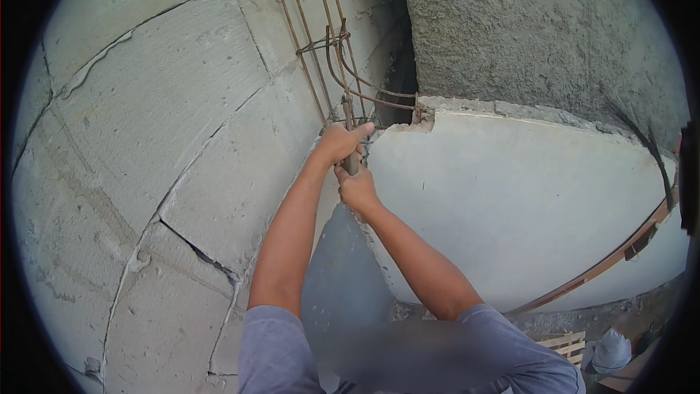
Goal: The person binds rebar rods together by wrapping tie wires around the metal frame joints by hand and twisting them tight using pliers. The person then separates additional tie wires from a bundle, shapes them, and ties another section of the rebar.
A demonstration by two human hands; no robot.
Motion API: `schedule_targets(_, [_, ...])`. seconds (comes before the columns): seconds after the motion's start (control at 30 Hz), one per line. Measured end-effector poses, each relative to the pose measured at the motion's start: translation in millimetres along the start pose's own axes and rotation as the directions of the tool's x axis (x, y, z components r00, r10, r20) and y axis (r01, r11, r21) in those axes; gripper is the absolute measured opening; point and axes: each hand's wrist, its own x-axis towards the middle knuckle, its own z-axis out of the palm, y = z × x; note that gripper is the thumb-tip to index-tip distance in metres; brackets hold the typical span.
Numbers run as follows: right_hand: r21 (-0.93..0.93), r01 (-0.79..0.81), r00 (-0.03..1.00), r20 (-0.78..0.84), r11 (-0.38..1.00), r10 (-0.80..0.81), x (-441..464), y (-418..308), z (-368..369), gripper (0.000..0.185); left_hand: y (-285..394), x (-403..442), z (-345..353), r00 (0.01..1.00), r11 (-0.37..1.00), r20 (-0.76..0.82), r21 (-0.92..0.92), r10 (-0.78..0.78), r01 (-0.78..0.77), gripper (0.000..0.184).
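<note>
Both my hands are stretched out in front of me at a narrow gap between two walls. My left hand point(341, 143) is wrapped round a short greyish bar point(351, 165), its thumb pointing right. Just below, my right hand point(357, 188) grips the lower end of the same bar. What kind of tool or part it is, I cannot make out. Directly above my hands rises a rebar cage point(321, 47) of thin rusty rods tied with stirrups. Bent rebar ends point(375, 93) curve from the cage to the broken top corner of the right wall.
A block wall point(204, 102) with open joints stands on the left. The smooth white wall point(481, 197) is on the right, with rough concrete point(539, 29) behind it. A grey-blue panel point(343, 270) lies below my hands. Wooden slats point(565, 344) and a person point(611, 350) are at lower right.
</note>
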Motion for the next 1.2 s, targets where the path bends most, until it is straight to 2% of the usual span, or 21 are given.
schedule_targets(0.03, [0.231, -0.126, 0.985, 0.148, 0.965, 0.093, -1.2, -17.2, -7.6, 0.024, 8.1, -3.8, -8.3, 0.994, 0.964, 0.099, -0.259, -0.038, 0.063, 0.040])
schedule_targets(0.07, [0.532, -0.337, 0.910, 0.395, 0.776, 0.125, -13.2, -42.1, -16.6, 0.026, 14.1, -15.7, -16.3, 0.976, 0.856, 0.212, -0.494, -0.052, 0.153, 0.039])
schedule_targets(0.1, [0.687, -0.563, 0.789, 0.612, 0.460, 0.051, -20.6, -55.3, -22.0, 0.029, 17.7, -21.8, -20.5, 0.943, 0.687, 0.330, -0.677, -0.038, 0.265, 0.038])
schedule_targets(0.2, [0.630, -0.545, 0.782, 0.620, 0.554, 0.063, -18.6, -57.4, -18.1, 0.040, 2.1, 2.5, -11.5, 0.911, 0.546, 0.394, -0.793, 0.123, 0.270, 0.038])
schedule_targets(0.23, [0.525, -0.526, 0.814, 0.540, 0.669, 0.216, -23.2, -60.8, -17.0, 0.037, -0.9, 3.3, -9.2, 0.906, 0.512, 0.401, -0.811, 0.136, 0.282, 0.027])
schedule_targets(0.3, [0.261, -0.516, 0.849, 0.283, 0.816, 0.446, -33.8, -66.9, -11.8, 0.032, 10.3, 0.7, -15.6, 0.969, 0.832, 0.228, -0.516, -0.096, 0.204, 0.027])
schedule_targets(0.37, [0.100, -0.334, 0.934, 0.166, 0.937, 0.315, -35.3, -56.6, -1.6, 0.026, 15.8, -8.7, -9.1, 0.982, 0.968, 0.028, -0.162, -0.189, 0.191, 0.028])
schedule_targets(0.4, [0.011, -0.242, 0.964, 0.119, 0.970, 0.239, -36.4, -50.5, 6.8, 0.023, 17.7, -7.0, -4.0, 0.982, 0.983, -0.047, 0.010, -0.181, 0.182, 0.030])
schedule_targets(0.47, [0.209, -0.281, 0.958, 0.121, 0.937, 0.260, -29.8, -47.3, 27.6, 0.022, 21.9, -2.7, 5.1, 0.975, 0.916, -0.180, 0.355, -0.129, 0.187, 0.033])
schedule_targets(0.53, [0.334, -0.326, 0.945, 0.129, 0.884, 0.300, -27.1, -38.7, 35.3, 0.019, 33.3, -9.0, 4.3, 0.960, 0.725, -0.280, 0.658, -0.012, 0.201, 0.036])
schedule_targets(0.6, [0.384, -0.379, 0.925, 0.146, 0.842, 0.350, -14.6, -25.9, 35.9, 0.015, 53.7, -28.7, -11.5, 0.981, 0.786, -0.148, 0.590, -0.122, 0.186, 0.041])
schedule_targets(0.63, [0.500, -0.413, 0.906, 0.315, 0.762, 0.284, -9.8, -32.6, 25.9, 0.017, 66.4, -33.3, -21.5, 0.984, 0.815, -0.085, 0.552, -0.157, 0.177, 0.044])
schedule_targets(0.67, [0.596, -0.466, 0.866, 0.458, 0.654, 0.200, -13.4, -34.8, 6.1, 0.020, 58.5, -27.3, -25.6, 0.976, 0.964, 0.046, 0.173, -0.212, 0.201, 0.043])
schedule_targets(0.7, [0.660, -0.536, 0.810, 0.578, 0.526, 0.101, -19.6, -33.4, -6.0, 0.022, 38.7, -18.0, -26.8, 0.957, 0.937, 0.194, -0.237, -0.214, 0.257, 0.042])
schedule_targets(0.73, [0.675, -0.546, 0.800, 0.596, 0.496, 0.070, -23.0, -31.3, -8.3, 0.026, 29.1, -15.1, -25.1, 0.932, 0.735, 0.328, -0.593, -0.154, 0.330, 0.042])
schedule_targets(0.8, [0.698, -0.559, 0.777, 0.629, 0.448, -0.011, -19.4, -32.8, -12.5, 0.033, 24.7, -5.9, -22.8, 0.944, 0.778, 0.280, -0.550, -0.173, 0.305, 0.038])
schedule_targets(0.93, [0.403, -0.428, 0.877, 0.403, 0.809, 0.263, -20.5, -30.9, -14.5, 0.035, 16.8, 3.0, -12.7, 0.956, 0.843, 0.194, -0.455, -0.220, 0.287, 0.031])
schedule_targets(0.97, [0.344, -0.364, 0.918, 0.292, 0.865, 0.270, -28.6, -40.3, -2.1, 0.032, 12.8, 7.4, -11.7, 0.968, 0.938, 0.061, -0.241, -0.242, 0.249, 0.033])
schedule_targets(1.03, [0.297, -0.298, 0.953, 0.152, 0.907, 0.264, -23.1, -44.2, 23.4, 0.028, -4.9, 28.7, -10.0, 0.987, 0.978, -0.014, 0.135, -0.161, 0.162, 0.035])
schedule_targets(1.13, [0.370, -0.333, 0.943, 0.108, 0.867, 0.316, -14.6, -20.9, 41.6, 0.023, -37.0, 52.9, 0.5, 0.999, 0.754, -0.038, 0.656, -0.003, 0.028, 0.040])
schedule_targets(1.2, [0.417, -0.374, 0.927, 0.141, 0.828, 0.348, -7.3, -17.8, 40.8, 0.019, -26.7, 48.4, -1.2, 0.994, 0.688, -0.103, 0.723, 0.020, 0.062, 0.044])
